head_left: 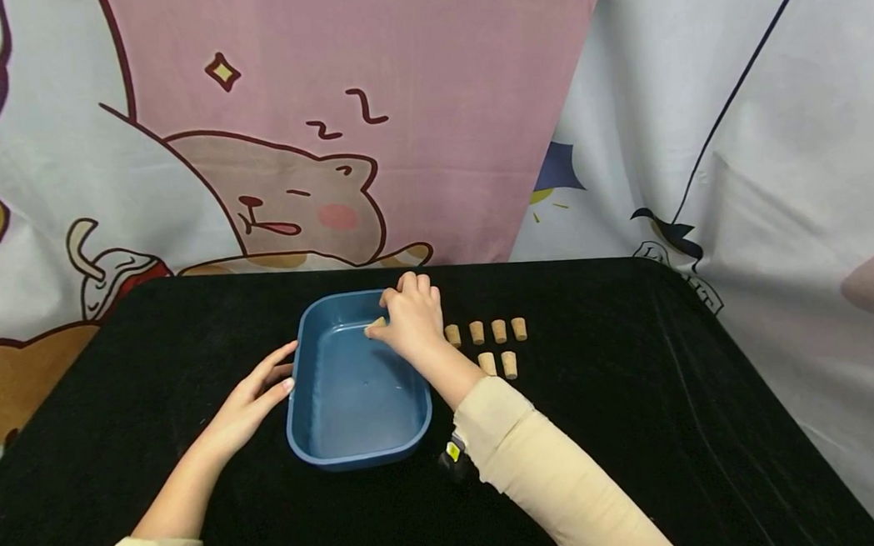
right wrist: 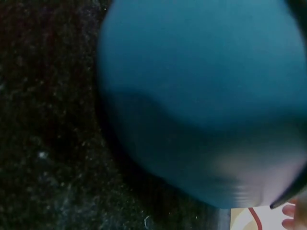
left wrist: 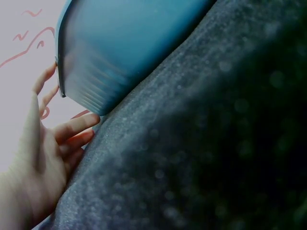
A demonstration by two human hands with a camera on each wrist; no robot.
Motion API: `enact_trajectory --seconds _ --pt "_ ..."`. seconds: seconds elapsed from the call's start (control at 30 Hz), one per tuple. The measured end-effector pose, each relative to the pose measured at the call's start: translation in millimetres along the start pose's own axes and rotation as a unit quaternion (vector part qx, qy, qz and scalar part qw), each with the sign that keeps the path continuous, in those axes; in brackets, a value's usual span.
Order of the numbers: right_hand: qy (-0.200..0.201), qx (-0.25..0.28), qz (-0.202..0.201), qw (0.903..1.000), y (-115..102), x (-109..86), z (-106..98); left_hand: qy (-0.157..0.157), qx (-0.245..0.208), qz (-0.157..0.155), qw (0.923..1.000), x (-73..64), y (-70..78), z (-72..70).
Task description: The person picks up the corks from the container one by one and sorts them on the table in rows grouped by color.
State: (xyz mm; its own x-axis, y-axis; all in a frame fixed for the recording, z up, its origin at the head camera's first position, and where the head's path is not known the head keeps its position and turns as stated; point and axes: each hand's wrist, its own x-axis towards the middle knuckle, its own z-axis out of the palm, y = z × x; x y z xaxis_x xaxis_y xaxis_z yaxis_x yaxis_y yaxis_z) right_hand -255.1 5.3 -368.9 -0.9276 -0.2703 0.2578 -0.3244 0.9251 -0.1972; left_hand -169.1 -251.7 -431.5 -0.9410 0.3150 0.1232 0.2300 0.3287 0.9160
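Note:
A blue rectangular tray (head_left: 358, 403) stands on the black cloth. My right hand (head_left: 413, 316) reaches over its far right corner and pinches a cork stopper (head_left: 377, 323) between thumb and fingers, above the tray's floor. At the tray's left side, my left hand (head_left: 253, 401) touches the rim and wall with extended fingers. In the left wrist view, the fingertips of the left hand (left wrist: 45, 153) meet the edge of the tray (left wrist: 124, 43). The right wrist view shows the tray (right wrist: 192, 62) blurred, with only some fingertips at the lower right corner.
Several cork stoppers (head_left: 499, 331) stand in two rows on the black tablecloth (head_left: 612, 429), to the right of the tray. Behind the table hangs a printed curtain (head_left: 443, 122) with cartoon drawings.

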Motion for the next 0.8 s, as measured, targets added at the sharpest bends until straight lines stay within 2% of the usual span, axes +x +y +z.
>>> enact_trajectory --seconds 0.33,0.57,0.8 --pt "-0.024 -0.072 0.022 0.9969 -8 11.1 6 -0.002 -0.004 0.007 1.0 -1.1 -0.6 -0.8" --pt "-0.046 -0.133 0.016 0.9899 -10 16.9 11 0.0 -0.006 0.015 0.9999 -0.4 -2.4 -0.4" --pt "-0.066 -0.167 0.009 0.9837 -13 19.3 19 0.0 -0.004 0.011 0.9999 -0.5 -2.1 -0.9"
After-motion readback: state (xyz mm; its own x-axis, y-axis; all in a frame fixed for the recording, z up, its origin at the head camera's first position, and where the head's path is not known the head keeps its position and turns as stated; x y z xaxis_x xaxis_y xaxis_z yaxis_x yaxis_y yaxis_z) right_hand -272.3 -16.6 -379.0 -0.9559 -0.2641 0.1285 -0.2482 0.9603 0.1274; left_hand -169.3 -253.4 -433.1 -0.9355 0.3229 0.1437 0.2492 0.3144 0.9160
